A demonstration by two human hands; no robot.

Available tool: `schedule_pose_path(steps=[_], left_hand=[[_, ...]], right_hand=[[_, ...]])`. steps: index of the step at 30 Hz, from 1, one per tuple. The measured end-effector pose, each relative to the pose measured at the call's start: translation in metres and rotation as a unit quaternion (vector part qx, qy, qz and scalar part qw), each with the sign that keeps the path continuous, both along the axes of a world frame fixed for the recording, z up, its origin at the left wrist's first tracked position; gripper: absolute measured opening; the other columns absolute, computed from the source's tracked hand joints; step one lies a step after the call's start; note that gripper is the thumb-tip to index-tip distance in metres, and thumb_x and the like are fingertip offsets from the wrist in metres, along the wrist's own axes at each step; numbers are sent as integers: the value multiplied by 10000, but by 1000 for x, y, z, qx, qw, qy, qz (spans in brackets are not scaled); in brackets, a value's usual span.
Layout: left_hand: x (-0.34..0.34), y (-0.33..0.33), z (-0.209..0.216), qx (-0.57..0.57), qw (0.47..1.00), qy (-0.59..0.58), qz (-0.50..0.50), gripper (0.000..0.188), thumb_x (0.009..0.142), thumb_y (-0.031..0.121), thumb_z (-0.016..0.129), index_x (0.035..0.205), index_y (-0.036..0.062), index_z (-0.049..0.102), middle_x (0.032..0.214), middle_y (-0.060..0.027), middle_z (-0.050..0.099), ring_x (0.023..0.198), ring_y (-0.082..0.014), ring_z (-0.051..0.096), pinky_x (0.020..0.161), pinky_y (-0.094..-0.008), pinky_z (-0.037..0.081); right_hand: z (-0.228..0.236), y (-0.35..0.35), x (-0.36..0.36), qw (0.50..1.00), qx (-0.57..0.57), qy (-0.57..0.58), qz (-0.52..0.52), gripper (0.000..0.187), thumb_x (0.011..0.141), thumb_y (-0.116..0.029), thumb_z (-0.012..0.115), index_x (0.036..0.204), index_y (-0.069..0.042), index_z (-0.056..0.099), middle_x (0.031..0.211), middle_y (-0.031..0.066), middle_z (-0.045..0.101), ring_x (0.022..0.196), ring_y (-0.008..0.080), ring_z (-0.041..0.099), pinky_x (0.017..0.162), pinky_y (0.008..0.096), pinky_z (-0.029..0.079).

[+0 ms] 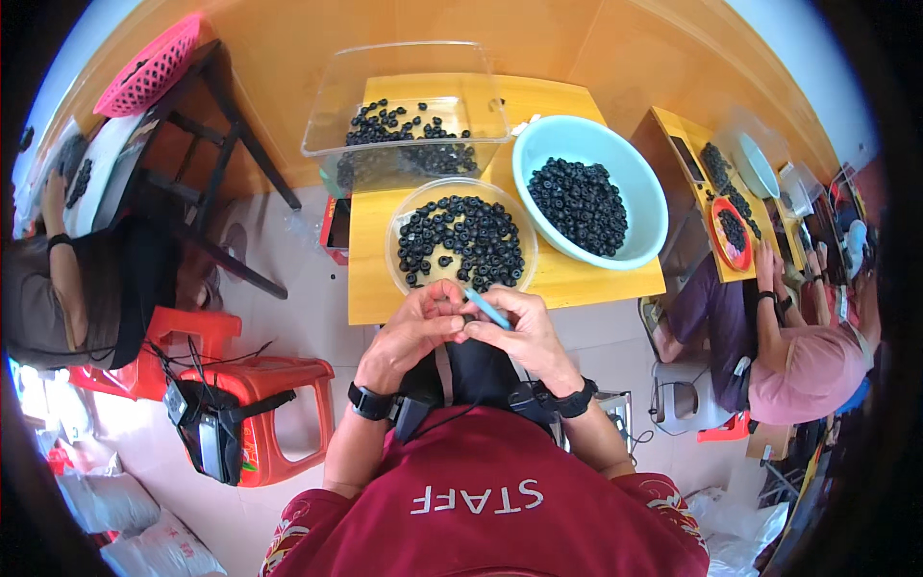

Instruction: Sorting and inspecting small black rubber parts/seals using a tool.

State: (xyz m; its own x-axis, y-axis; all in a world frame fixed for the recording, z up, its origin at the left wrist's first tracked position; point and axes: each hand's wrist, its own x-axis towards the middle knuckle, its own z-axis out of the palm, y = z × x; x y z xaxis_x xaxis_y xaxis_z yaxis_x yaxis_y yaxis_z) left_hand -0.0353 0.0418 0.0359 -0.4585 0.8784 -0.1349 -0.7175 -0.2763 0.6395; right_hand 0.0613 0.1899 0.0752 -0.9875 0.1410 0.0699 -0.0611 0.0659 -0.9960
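Note:
In front of my chest, my left hand is closed in a pinch around a small dark part, mostly hidden by the fingertips. My right hand meets it there, its fingers wrapped round a slim light-blue stick-like tool. The tool slants toward the left fingertips; its working end is hidden. Just beyond my hands sits a round transparent tub with many small black ring-like parts in it. To its right, a pale blue basin holds a heap of the same black parts.
A transparent rectangular bin with more black parts stands at the back of the wooden table. A red stool carries a black bag at my left. People sit at other tables on both sides.

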Motion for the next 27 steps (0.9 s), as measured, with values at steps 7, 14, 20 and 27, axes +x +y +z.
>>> schedule_pose_path(steps=[7,14,20,27], left_hand=[[0,-4,-4,16,998,-13,-63,231,753,1,652,897,80,490,858,-14,550,729,-112,572,653,-232,490],[5,-3,0,-61,997,35,-42,231,758,39,661,930,61,508,905,-47,575,744,-126,595,667,-238,507],[-22,-2,-22,-208,945,239,86,212,741,30,646,926,7,546,875,-64,600,669,-115,604,615,-230,505],[-48,16,-29,-320,793,484,185,165,733,24,614,896,-3,611,825,-74,633,691,-163,610,646,-279,494]], right_hand=[[-9,-5,5,984,-169,-51,37,97,815,-66,610,859,19,597,780,71,636,746,122,614,691,232,471],[-7,-4,11,997,-61,-38,-9,132,807,-104,627,879,6,618,762,38,630,710,88,584,633,210,453],[-18,50,5,979,61,-76,-179,146,745,-109,666,873,-39,659,725,-27,599,677,44,510,626,202,417],[13,111,-9,910,164,86,-372,289,778,-29,621,1065,-1,597,813,25,610,751,72,543,695,214,448]])
